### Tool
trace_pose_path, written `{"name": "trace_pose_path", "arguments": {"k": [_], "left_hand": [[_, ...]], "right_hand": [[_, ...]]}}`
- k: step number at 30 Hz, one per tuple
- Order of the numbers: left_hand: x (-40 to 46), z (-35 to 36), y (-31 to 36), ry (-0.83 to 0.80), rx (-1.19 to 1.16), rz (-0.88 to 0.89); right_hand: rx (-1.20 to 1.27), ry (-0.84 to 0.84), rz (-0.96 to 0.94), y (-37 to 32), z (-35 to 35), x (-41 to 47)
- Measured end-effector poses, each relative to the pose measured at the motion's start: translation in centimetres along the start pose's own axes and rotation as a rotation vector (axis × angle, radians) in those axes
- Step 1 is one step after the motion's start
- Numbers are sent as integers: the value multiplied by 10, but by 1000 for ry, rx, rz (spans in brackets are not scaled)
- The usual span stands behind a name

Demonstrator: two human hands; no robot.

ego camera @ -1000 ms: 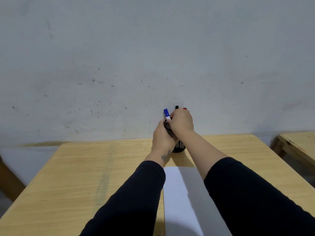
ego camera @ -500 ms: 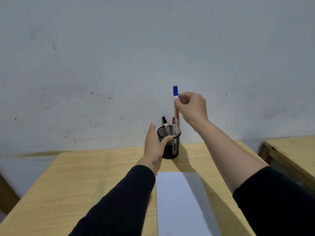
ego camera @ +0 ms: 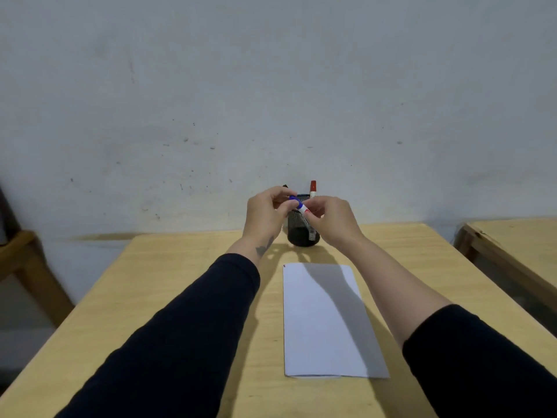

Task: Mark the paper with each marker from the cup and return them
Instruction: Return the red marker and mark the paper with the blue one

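Left hand and right hand pinch blue marker, hiding mesh cup; paper nearer

You are sitting at a plain work or study room, something like a bare classroom or a simple data-collection room rather than a home. Your table is unfinished light plywood, with no cloth or clutter. At three o'clock a second table of the same raw wood stands just apart from yours, and at nine o'clock a wooden frame of similar make shows at the edge. At twelve o'clock the wall is plain grey-white plaster, scuffed and speckled, with nothing hung on it. The desk supplies fit too: a black mesh pen cup at twelve o'clock and a white sheet of paper before you.
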State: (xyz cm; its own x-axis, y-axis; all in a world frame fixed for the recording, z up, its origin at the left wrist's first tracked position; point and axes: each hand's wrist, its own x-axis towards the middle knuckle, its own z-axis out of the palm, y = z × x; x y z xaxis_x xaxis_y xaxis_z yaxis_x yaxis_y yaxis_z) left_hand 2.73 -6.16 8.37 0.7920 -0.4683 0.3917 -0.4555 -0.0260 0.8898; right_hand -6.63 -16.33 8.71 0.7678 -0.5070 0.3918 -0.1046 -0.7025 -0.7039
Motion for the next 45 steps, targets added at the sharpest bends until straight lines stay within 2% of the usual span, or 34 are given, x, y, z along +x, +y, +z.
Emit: {"name": "trace_pose_path", "arguments": {"k": [3,5,6,8,9,11,13,19,22,26,30,33,37,41,45], "left_hand": [[-7,-2,0,92,-51,-30],[-10,-2,3,152,-88,-37],[-12,-1,4,168,-107,-36],[-16,0,4,183,-130,-32],[-19,1,4,181,-135,-34],[-28,4,0,157,-133,-41],[-34,5,-6,129,-91,-33],[-42,-1,-16,-60,245,71],[-41,0,-17,-57,265,47],[-40,-6,-24,-25,185,-131],[-42,-27,-47,-149,473,-234],[-44,-25,-57,-210,555,-315],[-41,-11,-59,-266,676,-312],[-40,-5,-65,-288,649,-338],[-49,-9,-79,-245,744,-206]], "right_hand": [[42,231,42,0,6,-11],[216,359,228,-1,9,-15],[423,337,390,-4,8,-15],[944,166,710,-14,5,-16],[1124,90,796,-16,4,-16],[1292,23,835,-13,5,-14],[1354,42,816,-9,9,-13],[1158,78,710,9,9,-14],[1114,77,671,9,12,-12],[1135,168,628,19,4,-4],[975,117,596,37,-6,-4],[897,42,565,33,3,-10],[809,44,508,28,21,-18],[731,117,489,29,33,-17],[712,143,504,32,45,-16]]}}
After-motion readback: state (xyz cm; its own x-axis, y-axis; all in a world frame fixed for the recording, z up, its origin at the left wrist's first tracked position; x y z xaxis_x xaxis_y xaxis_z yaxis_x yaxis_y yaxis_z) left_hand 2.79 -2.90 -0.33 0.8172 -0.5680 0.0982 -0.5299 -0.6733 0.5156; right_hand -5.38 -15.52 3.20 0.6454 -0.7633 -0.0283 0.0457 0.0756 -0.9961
